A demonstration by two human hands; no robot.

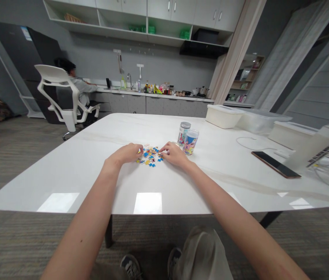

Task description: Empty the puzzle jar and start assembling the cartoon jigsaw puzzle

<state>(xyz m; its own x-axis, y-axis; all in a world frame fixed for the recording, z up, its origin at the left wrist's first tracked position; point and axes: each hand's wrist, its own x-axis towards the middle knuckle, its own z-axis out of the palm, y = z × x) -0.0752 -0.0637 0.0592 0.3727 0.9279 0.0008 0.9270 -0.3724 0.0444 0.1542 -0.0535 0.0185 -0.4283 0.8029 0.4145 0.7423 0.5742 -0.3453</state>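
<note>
A small heap of jigsaw puzzle pieces [150, 154], mostly blue and yellow, lies loose on the white table [164, 181]. My left hand [127, 152] rests at the heap's left edge, its fingers curled in a pinch around a yellowish puzzle piece that barely shows. From the right side, my right hand [173, 153] reaches in with thumb and forefinger brought close together at the pieces; anything between them is too small to make out. Just beyond that hand stand a printed picture can [190, 143] and a second can with a grey lid [184, 131].
Lidded cream box [221, 117], clear plastic bin [261, 120] and another box [294, 134] line the table's right side. A dark phone-like slab [275, 165] and a white cable lie nearer. Beyond the table, a person sits by a white chair [62, 91] at the kitchen counter.
</note>
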